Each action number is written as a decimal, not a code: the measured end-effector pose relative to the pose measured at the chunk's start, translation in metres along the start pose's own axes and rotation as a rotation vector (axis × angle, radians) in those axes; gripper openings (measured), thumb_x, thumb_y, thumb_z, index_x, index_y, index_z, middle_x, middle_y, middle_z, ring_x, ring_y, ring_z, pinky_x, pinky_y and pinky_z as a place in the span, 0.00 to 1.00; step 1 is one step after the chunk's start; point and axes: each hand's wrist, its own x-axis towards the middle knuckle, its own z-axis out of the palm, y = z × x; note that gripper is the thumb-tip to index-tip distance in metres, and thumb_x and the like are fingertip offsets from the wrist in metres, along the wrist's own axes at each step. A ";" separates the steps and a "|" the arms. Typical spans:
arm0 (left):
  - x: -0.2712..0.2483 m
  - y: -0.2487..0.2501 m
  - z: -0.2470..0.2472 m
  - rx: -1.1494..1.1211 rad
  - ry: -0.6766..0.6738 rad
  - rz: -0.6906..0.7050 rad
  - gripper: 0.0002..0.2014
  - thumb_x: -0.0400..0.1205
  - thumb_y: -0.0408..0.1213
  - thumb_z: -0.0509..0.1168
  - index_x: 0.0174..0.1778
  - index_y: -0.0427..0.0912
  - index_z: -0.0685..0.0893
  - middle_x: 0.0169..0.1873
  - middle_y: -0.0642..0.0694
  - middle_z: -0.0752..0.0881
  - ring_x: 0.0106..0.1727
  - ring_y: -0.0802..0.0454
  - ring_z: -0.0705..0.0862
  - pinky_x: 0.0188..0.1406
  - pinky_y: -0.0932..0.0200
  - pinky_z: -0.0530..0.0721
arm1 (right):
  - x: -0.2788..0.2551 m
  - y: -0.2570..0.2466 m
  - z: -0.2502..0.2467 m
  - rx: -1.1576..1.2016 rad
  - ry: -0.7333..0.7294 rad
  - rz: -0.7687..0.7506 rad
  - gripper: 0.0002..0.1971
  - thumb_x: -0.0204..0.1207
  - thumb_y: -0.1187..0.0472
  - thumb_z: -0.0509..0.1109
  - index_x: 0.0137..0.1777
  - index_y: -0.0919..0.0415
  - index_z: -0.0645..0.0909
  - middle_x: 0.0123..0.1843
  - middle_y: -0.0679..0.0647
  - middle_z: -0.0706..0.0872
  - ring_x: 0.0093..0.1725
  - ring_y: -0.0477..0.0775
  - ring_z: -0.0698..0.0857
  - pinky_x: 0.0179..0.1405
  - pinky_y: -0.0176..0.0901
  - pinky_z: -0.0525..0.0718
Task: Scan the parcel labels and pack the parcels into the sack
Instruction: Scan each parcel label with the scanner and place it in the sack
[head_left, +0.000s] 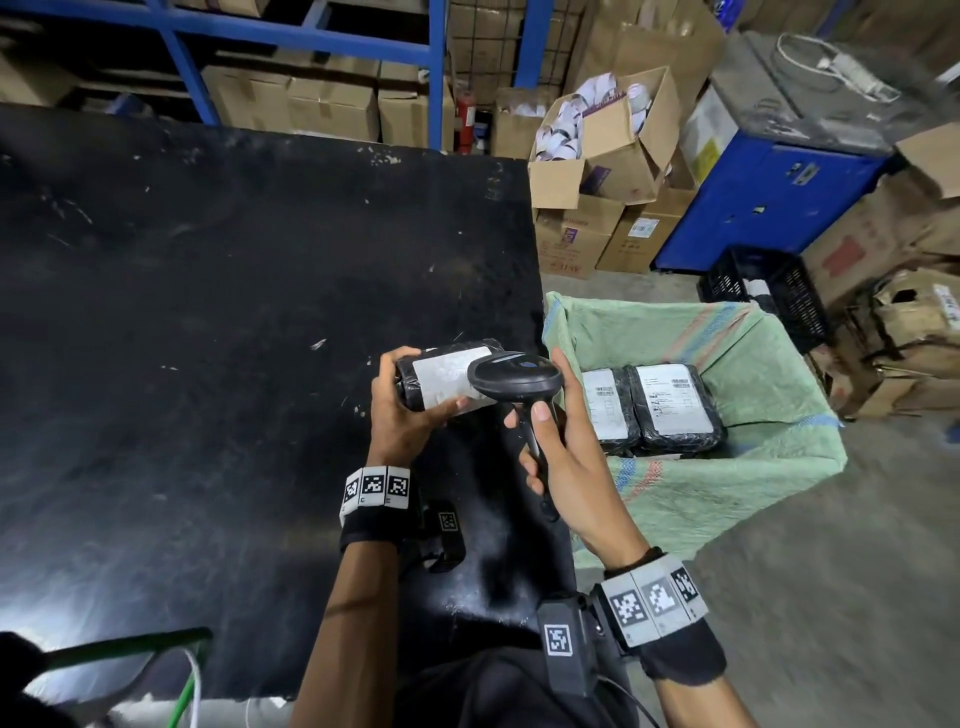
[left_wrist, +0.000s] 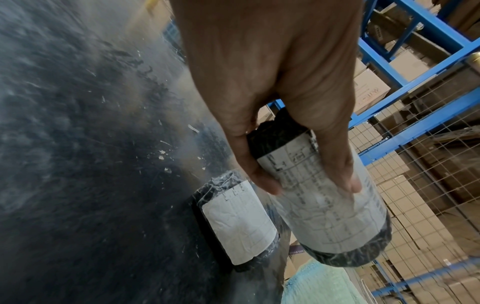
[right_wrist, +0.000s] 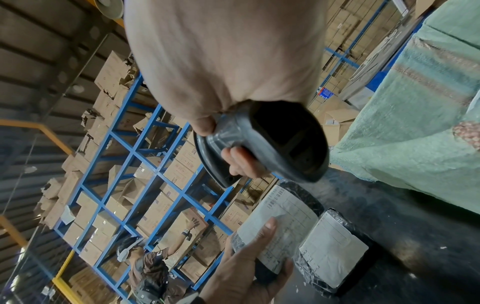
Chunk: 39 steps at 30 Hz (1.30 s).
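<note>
My left hand (head_left: 410, 395) grips a black-wrapped parcel (head_left: 441, 382) with a white label, lifted just above the black table (head_left: 208, 312) near its right edge. My right hand (head_left: 545, 431) holds a black barcode scanner (head_left: 514, 379) by its handle, its head right over the held parcel's label (right_wrist: 283, 222). A second labelled parcel (left_wrist: 239, 222) lies flat on the table below the held one. The green woven sack (head_left: 753, 467) stands open beside the table's right edge, with two labelled parcels (head_left: 670, 405) lying side by side inside it.
Cardboard boxes (head_left: 597, 156) are piled beyond the sack, with a blue cabinet (head_left: 769, 197) and a black crate (head_left: 763, 291). Blue racking (head_left: 311, 47) full of cartons stands behind the table. Another person (right_wrist: 150, 265) works at the racks in the right wrist view.
</note>
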 end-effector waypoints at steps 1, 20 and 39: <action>0.000 0.001 0.000 0.002 0.001 0.003 0.41 0.58 0.47 0.92 0.64 0.51 0.77 0.56 0.53 0.89 0.52 0.45 0.89 0.39 0.27 0.91 | 0.000 0.000 0.000 -0.003 0.001 -0.001 0.28 0.89 0.52 0.55 0.82 0.25 0.50 0.51 0.52 0.82 0.37 0.58 0.68 0.26 0.38 0.72; -0.001 -0.010 -0.014 0.118 0.078 -0.044 0.38 0.56 0.50 0.92 0.58 0.57 0.79 0.53 0.53 0.90 0.53 0.38 0.91 0.34 0.29 0.91 | 0.005 0.034 0.001 -0.149 0.046 -0.017 0.28 0.88 0.50 0.58 0.81 0.24 0.53 0.37 0.55 0.78 0.31 0.57 0.74 0.27 0.46 0.74; 0.000 -0.017 -0.051 0.364 0.238 -0.103 0.40 0.55 0.62 0.89 0.60 0.64 0.77 0.58 0.45 0.87 0.62 0.37 0.86 0.58 0.31 0.88 | 0.028 0.175 0.018 -0.366 -0.038 0.250 0.31 0.87 0.51 0.61 0.86 0.43 0.52 0.55 0.50 0.90 0.37 0.50 0.92 0.51 0.51 0.90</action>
